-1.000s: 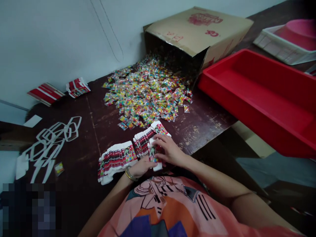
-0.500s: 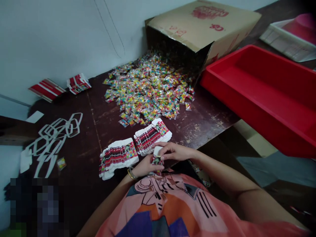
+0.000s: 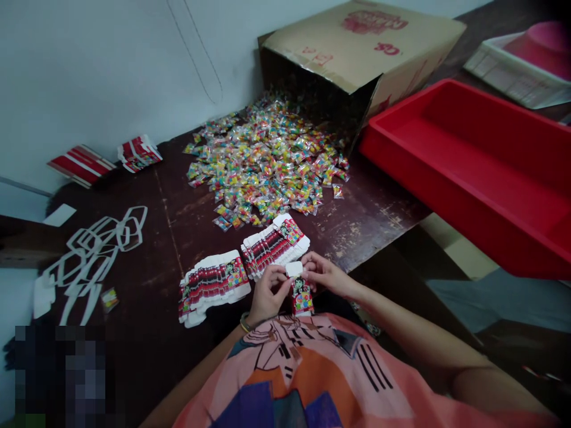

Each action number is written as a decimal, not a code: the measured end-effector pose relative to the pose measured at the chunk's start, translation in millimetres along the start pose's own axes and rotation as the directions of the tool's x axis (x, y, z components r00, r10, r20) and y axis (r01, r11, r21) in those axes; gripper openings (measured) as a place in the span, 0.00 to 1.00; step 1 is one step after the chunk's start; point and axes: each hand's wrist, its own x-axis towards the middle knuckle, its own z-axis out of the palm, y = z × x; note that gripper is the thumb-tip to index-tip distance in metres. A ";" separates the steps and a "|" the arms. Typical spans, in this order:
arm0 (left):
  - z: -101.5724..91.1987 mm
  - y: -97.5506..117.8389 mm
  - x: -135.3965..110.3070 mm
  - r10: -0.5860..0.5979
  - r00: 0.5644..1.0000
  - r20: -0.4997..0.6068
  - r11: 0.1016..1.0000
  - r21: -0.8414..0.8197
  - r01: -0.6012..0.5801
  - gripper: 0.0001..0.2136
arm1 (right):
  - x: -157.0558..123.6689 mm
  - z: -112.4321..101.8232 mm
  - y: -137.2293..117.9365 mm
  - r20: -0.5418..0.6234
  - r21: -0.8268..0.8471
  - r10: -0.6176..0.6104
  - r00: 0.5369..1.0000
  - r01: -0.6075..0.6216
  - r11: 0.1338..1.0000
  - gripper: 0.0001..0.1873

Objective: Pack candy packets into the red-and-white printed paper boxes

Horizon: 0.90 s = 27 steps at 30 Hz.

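Observation:
Between my two hands, close to my shirt, is a small printed candy box (image 3: 302, 295) with its white flap (image 3: 293, 269) up at the top. My left hand (image 3: 269, 292) pinches the box at its upper left edge. From the other side my right hand (image 3: 325, 274) grips its upper right edge, some fingers hidden behind it. Just beyond lie two overlapping rows of flattened printed boxes, one row (image 3: 214, 284) on the left and another row (image 3: 273, 245) nearer the middle. Behind them spreads a big heap of clear candy packets (image 3: 267, 160).
An open cardboard carton (image 3: 361, 44) lies on its side behind the heap. To the right is a red tray (image 3: 482, 172), with a white basket (image 3: 517, 68) behind it. White bands (image 3: 96, 244) and one packet (image 3: 109, 299) lie left. More flat boxes (image 3: 139, 153) lean by the wall.
The box has come upright, its printed front and white flap now showing. My left hand has moved up to the box's top edge, and my right hand has shifted slightly right.

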 end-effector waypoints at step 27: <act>30.0 -22.5 7.2 -0.392 0.821 0.416 0.635 -0.524 0.568 0.26 | 0.2 3.9 4.4 0.028 -0.070 0.227 0.974 -0.224 0.972 0.22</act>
